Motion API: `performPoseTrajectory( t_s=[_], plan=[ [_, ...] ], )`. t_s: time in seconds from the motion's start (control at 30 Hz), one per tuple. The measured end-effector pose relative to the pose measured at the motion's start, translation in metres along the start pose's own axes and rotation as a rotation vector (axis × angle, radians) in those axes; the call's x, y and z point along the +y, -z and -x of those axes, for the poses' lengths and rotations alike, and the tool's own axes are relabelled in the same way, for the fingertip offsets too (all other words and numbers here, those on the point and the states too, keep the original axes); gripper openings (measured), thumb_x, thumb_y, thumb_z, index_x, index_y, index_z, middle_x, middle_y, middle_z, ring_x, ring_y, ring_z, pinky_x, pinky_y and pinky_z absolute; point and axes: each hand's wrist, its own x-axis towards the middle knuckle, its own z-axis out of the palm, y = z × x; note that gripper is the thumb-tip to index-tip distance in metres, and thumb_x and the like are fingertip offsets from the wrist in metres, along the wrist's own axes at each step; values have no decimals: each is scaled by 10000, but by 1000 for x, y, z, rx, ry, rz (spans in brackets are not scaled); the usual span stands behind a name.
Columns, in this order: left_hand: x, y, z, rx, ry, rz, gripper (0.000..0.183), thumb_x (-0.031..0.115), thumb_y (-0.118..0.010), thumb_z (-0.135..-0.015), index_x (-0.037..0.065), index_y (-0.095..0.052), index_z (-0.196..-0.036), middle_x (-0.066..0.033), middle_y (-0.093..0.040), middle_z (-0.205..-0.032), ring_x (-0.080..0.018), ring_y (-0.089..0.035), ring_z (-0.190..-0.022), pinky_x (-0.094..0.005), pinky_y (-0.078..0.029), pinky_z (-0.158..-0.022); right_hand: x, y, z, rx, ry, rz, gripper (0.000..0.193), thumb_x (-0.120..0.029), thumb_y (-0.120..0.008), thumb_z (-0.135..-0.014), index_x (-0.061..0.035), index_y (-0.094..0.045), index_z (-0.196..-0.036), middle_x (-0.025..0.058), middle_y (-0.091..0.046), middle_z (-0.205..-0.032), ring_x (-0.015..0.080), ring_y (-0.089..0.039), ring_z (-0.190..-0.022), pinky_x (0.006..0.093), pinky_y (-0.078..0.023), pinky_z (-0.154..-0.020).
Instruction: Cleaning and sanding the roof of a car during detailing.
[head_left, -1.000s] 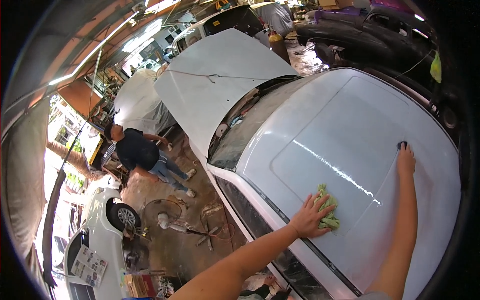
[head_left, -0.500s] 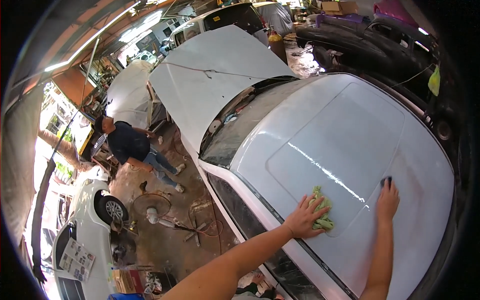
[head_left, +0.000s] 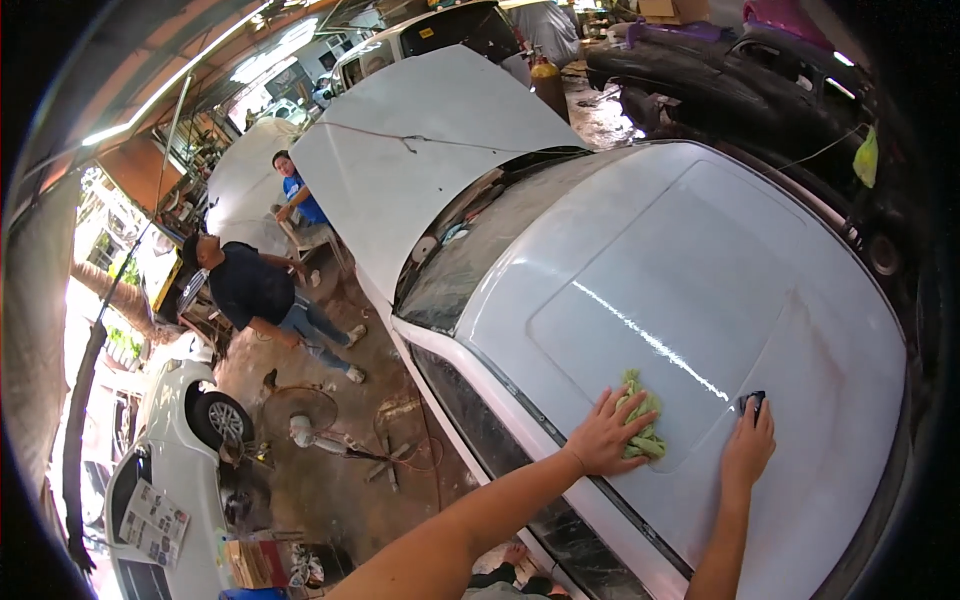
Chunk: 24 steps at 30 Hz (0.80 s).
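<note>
My left hand (head_left: 608,434) lies on the pale grey car roof (head_left: 690,260) with its fingers spread. Its thumb and fingertips touch a crumpled light-green cloth (head_left: 645,418), which spreads out beyond them on the roof panel. To the right, my right hand (head_left: 748,446) grips a small black block (head_left: 752,402) against the roof, near the seam of the rectangular sunroof panel (head_left: 640,290). The block's underside is hidden. A reddish-brown smudge shows in the paint to the right of that hand.
The car's hood (head_left: 450,120) is raised. Left of the car, a pedestal fan (head_left: 303,430) stands on the floor near a person in dark clothes (head_left: 250,285). Another person in blue (head_left: 305,200) is by the hood. A white car (head_left: 180,470) and a black car (head_left: 700,80) flank the space.
My right hand has slid left with the black block, toward the sunroof seam. My left hand and the cloth stay put. A person in blue has come into sight beside the hood.
</note>
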Motion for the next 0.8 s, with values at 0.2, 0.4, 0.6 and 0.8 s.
performPoseTrajectory(
  t_s=[0.2, 0.4, 0.6, 0.8],
  plan=[
    [7, -10, -7, 12, -36, 9, 832, 553, -737, -840, 234, -441, -1549, -189, -336, -1619, -473, -266, -1502, -633, -187, -1244, 59, -17, -168, -46, -148, 100, 408, -214, -436, -1082, -141, -526, -1474, 132, -470, -1566, 309, -499, -1382, 533, -443, -1072],
    [3, -11, -10, 18, -35, 28, 811, 567, -728, -849, 221, -461, -1532, -191, -346, -1613, -483, -267, -1497, -636, -188, -1241, 45, -32, -175, -22, -174, 172, 424, -231, -410, -1088, -156, -484, -1499, 119, -480, -1565, 315, -489, -1401, 519, -445, -1083],
    [2, -4, -2, 37, 0, 6, 805, 565, -733, -846, 212, -475, -1522, -194, -354, -1607, -486, -286, -1483, -637, -214, -1229, -24, 19, 72, 66, 158, 0, 427, -177, -542, -1030, -132, -562, -1454, 134, -490, -1552, 352, -480, -1401, 505, -389, -1148],
    [7, -1, -1, 67, -28, 32, 790, 504, -789, -808, 198, -513, -1481, -196, -377, -1584, -493, -322, -1458, -645, -241, -1216, 38, 2, -42, 90, 80, -47, 414, -195, -492, -1067, -115, -538, -1471, 134, -483, -1556, 331, -454, -1423, 486, -376, -1157]
  ],
)
